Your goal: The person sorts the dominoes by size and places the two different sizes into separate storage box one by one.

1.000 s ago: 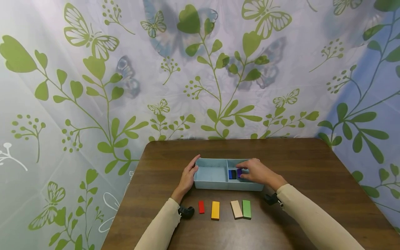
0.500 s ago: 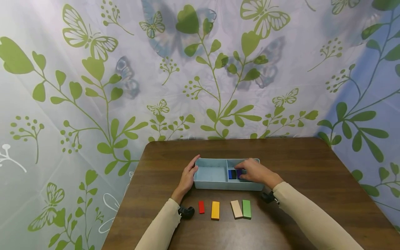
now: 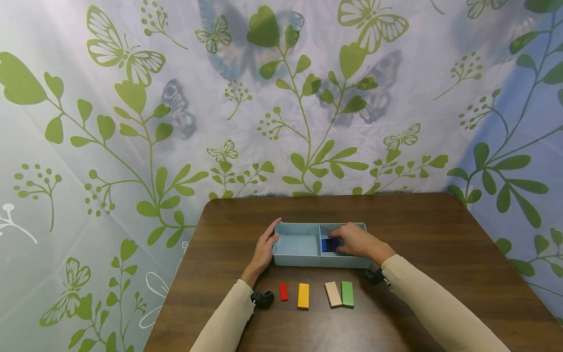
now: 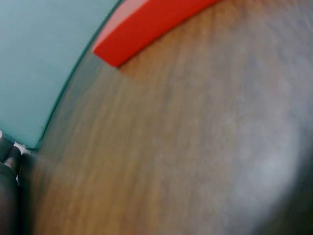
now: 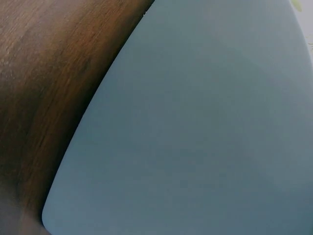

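A light blue two-compartment box (image 3: 322, 262) sits on the table, its side also filling much of the right wrist view. My left hand (image 3: 262, 249) rests along the box's left end, fingers extended and thumb at the rim. Inside the right compartment, my right hand (image 3: 359, 240) pinches a purple block (image 3: 340, 242), mostly hidden by the fingers. Directly left of it lie a black block (image 3: 331, 245) and a blue block (image 3: 324, 245), side by side near the divider. The left compartment (image 3: 298, 244) holds nothing visible.
In front of the box lie a red block (image 3: 283, 292), a yellow block (image 3: 303, 296), a beige block (image 3: 333, 295) and a green block (image 3: 347, 294). The red block appears close in the left wrist view. A patterned cloth (image 3: 281, 122) hangs behind the wooden table (image 3: 396, 210).
The right hand has shifted slightly left with the purple block, closing the gap to the black block. The left hand and the box have stayed in place.
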Available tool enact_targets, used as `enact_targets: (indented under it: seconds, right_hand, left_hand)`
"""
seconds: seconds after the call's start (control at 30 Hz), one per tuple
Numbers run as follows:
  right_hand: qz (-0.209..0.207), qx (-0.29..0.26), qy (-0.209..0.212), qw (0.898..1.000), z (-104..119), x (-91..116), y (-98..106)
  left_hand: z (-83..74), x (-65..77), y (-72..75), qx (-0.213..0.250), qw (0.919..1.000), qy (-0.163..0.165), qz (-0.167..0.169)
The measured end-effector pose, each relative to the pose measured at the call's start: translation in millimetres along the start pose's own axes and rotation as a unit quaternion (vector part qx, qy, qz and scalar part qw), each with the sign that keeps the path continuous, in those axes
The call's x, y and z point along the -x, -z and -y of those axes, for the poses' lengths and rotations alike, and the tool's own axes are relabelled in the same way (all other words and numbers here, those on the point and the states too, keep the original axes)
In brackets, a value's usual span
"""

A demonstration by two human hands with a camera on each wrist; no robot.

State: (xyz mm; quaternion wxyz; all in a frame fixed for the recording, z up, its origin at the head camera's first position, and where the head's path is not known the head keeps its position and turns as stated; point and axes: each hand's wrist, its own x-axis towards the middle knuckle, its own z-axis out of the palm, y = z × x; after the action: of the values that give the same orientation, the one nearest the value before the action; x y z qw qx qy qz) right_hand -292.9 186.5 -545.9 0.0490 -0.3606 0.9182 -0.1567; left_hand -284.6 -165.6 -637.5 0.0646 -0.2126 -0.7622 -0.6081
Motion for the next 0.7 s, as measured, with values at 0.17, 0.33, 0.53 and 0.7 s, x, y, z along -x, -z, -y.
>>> enact_targets:
  seconds: [0.17, 0.33, 0.53, 0.7]
  right_hand:
    - [0.000, 0.001, -0.006, 1.000, -1, 1, 1]
    - [-0.003, -0.015, -0.020, 1.000, -1, 3, 4]
    - [-0.017, -0.057, -0.026, 0.998, 5, 9, 15]
    - [-0.033, -0.092, -0.036, 0.995, 9, 14, 21]
  left_hand:
    - [-11.0, 1.1, -1.4, 0.000, 1.0000, 0.005, 0.003]
    - [-24.7, 1.4, -4.3, 0.009, 0.9995, 0.031, 0.004]
    - [-28.6, 0.7, -6.1, 0.003, 0.9990, 0.044, -0.001]
    - [-29.9, -0.3, -6.7, 0.020, 0.9975, 0.068, 0.000]
